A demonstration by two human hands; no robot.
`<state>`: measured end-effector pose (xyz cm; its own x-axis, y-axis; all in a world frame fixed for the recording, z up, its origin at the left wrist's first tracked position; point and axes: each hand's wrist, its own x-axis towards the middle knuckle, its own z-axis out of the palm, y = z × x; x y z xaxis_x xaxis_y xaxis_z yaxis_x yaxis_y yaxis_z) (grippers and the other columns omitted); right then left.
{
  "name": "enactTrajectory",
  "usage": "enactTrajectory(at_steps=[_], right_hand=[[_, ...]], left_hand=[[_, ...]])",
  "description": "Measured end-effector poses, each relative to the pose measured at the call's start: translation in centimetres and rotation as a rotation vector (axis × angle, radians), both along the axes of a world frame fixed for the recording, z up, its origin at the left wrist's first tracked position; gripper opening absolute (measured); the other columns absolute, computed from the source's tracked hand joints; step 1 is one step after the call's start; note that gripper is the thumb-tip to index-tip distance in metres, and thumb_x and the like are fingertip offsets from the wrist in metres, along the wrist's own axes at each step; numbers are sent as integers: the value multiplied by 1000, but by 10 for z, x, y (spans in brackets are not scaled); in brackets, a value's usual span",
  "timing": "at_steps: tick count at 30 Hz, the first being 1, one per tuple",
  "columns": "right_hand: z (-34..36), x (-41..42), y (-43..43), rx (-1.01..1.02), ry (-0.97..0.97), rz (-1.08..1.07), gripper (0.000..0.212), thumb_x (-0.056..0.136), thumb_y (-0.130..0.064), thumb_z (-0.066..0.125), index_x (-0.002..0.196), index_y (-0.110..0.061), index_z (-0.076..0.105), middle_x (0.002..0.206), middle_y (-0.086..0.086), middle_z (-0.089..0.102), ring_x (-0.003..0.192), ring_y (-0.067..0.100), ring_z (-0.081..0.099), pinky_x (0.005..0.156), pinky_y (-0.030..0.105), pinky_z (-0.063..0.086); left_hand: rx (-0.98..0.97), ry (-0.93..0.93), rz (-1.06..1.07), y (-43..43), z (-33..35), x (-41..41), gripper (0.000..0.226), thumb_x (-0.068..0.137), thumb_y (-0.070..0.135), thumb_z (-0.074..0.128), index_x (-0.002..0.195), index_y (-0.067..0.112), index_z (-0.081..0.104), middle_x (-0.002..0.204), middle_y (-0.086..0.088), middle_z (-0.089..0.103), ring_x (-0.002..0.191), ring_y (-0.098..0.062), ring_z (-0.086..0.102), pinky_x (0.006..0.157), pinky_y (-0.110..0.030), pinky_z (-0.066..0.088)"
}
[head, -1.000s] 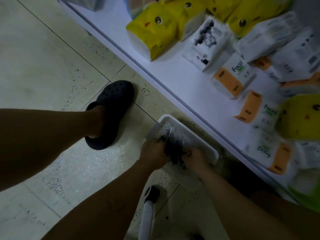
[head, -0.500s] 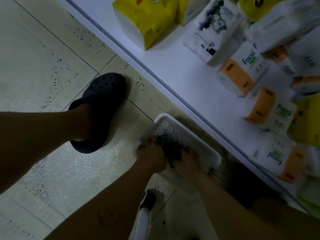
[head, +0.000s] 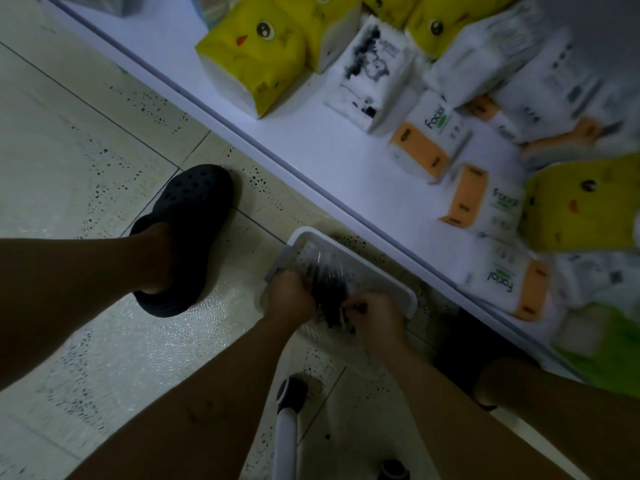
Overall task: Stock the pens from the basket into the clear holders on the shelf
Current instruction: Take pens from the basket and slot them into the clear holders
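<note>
The floor [head: 104,133] carries a white basket [head: 356,261], set just beside the low shelf [head: 311,133] of tissue packs [head: 256,60]. Both hands are down in the basket. The left hand [head: 291,296] is wrapped round a bundle of dark pens [head: 327,289], and the right hand [head: 374,317] pinches their near ends. Best to square the ends, grip firmly, and lift the bundle level so none slip out.
</note>
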<state>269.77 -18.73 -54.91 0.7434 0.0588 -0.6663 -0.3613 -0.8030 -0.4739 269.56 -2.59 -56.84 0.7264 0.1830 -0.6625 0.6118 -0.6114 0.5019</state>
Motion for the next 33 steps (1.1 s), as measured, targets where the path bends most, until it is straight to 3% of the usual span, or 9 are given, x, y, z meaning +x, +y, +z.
enactTrajectory(at_steps=[4,8,13,15,18,22,24,29,33], right_hand=[[27,-8,-7,-33,-10,7,4,90,-8,58,91,-12,59,88,6,63,81,20,59,67,31,49],[53,-17,-8,19,-87,-63,29,86,-7,64,106,-21,49,98,2,61,86,18,61,73,37,55],[93,-20,-5,90,-210,-72,37,92,-4,52,123,-25,49,95,4,58,82,19,58,66,29,48],[114,-19,-4,108,-269,-72,32,93,-7,54,117,-28,52,92,0,60,79,16,59,66,30,50],[149,-22,-4,194,-327,-154,25,88,-9,63,99,-30,55,91,-5,61,84,20,62,73,38,56],[193,-24,-11,259,-432,-189,35,78,-11,75,94,-37,56,86,-5,61,73,23,65,69,47,57],[220,-19,-13,278,-487,-208,34,81,-8,75,101,-28,56,83,-5,58,66,18,63,67,42,57],[292,-11,-19,373,-688,-267,34,86,-6,69,117,-15,58,82,-7,59,71,14,66,70,38,57],[343,-14,-38,401,-880,-297,31,90,-12,66,117,-25,62,82,-12,62,78,0,62,67,10,48]], left_hand=[[-182,-94,85,3,28,-8,20,90,11,60,109,3,59,104,-9,63,99,-24,60,86,-37,51],[-307,18,20,-1,68,-20,22,88,1,54,109,1,60,97,-7,57,94,-24,55,77,-27,43],[-296,-60,-63,-11,104,-29,32,101,29,42,118,10,61,115,-12,64,105,-26,59,93,-36,48],[-326,-123,-52,-13,124,-26,30,101,29,42,119,13,59,107,-10,65,100,-26,60,85,-35,50],[-349,-176,8,-16,154,-16,15,97,11,47,101,10,62,86,-9,64,83,-27,63,76,-39,54],[-384,-298,80,-23,198,-8,7,94,10,53,89,13,50,88,-10,65,76,-23,64,59,-30,51],[-437,-391,84,-28,226,-7,9,99,17,49,100,9,53,93,-11,69,68,-13,58,56,-22,43],[-556,-530,28,-42,292,-1,26,101,27,45,112,9,60,82,-5,69,63,-12,59,54,-24,46],[-749,-589,40,-61,356,7,26,96,24,57,107,0,60,93,-19,68,79,-25,71,70,-38,59]])
